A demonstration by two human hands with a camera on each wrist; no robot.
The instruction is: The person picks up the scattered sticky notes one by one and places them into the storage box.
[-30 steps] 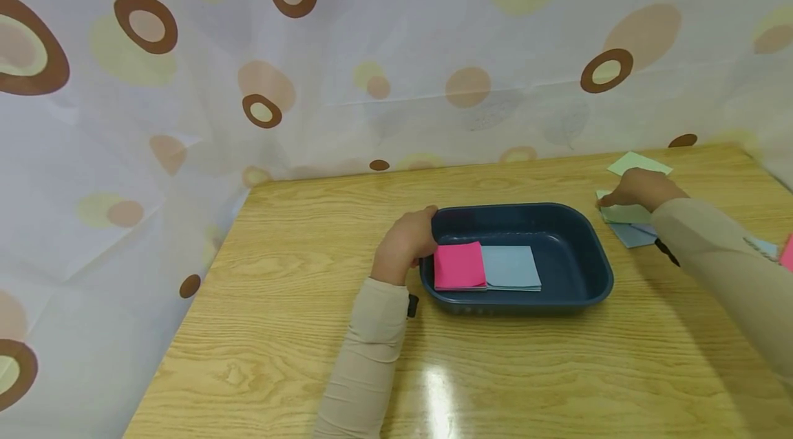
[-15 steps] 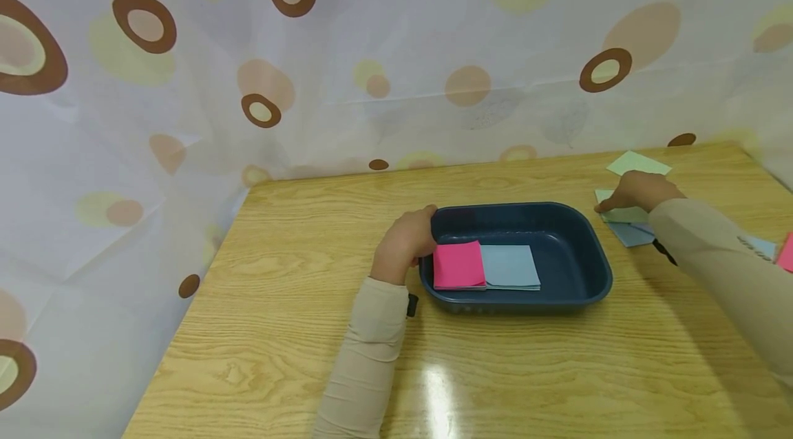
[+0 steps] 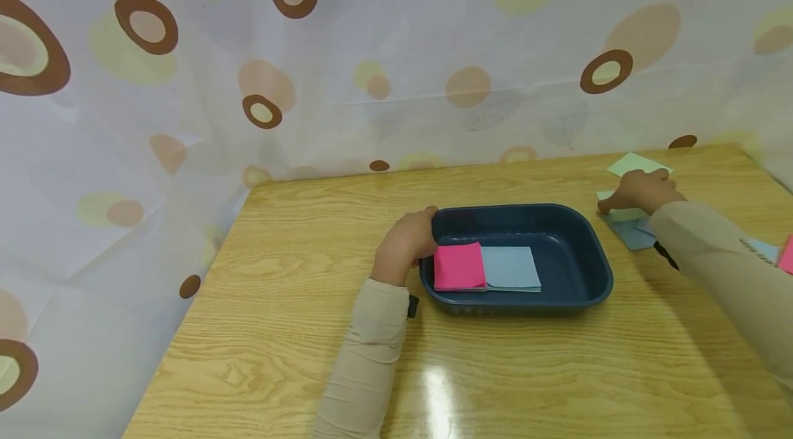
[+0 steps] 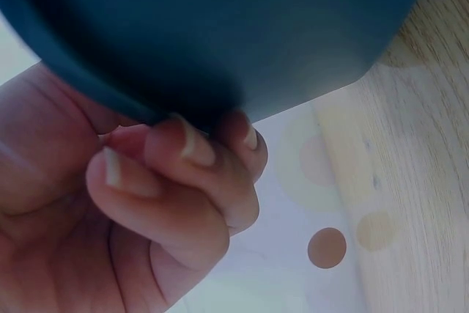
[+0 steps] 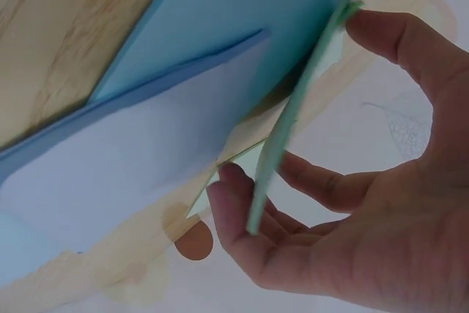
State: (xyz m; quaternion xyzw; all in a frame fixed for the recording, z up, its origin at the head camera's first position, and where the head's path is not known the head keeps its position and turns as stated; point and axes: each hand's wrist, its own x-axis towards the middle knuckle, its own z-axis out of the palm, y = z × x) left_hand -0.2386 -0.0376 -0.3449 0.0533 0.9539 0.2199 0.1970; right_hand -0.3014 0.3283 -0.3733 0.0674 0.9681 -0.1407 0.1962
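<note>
My left hand (image 3: 405,245) grips the left end of a dark blue plastic tray (image 3: 573,274), its curled fingers under the rim in the left wrist view. Inside the tray a pink sticky-note pad (image 3: 459,265) lies beside a light blue pad (image 3: 511,267). At the back right, my right hand (image 3: 641,193) holds a thin green sticky-note pad (image 5: 297,111) edge-on between thumb and fingers, as the right wrist view shows. Right by it on the table lie a blue pad (image 5: 234,20) and a lavender pad (image 5: 139,144).
Behind the right hand a pale green pad (image 3: 635,163) lies near the table's back edge. Farther right, a light blue pad (image 3: 763,249) and a pink pad (image 3: 787,257) show past the sleeve. A patterned sheet (image 3: 403,47) hangs behind the wooden table (image 3: 279,287).
The green pad under the right hand has tilted up from the blue pad, and the right fingers have drawn in slightly. The left hand and tray stay in place.
</note>
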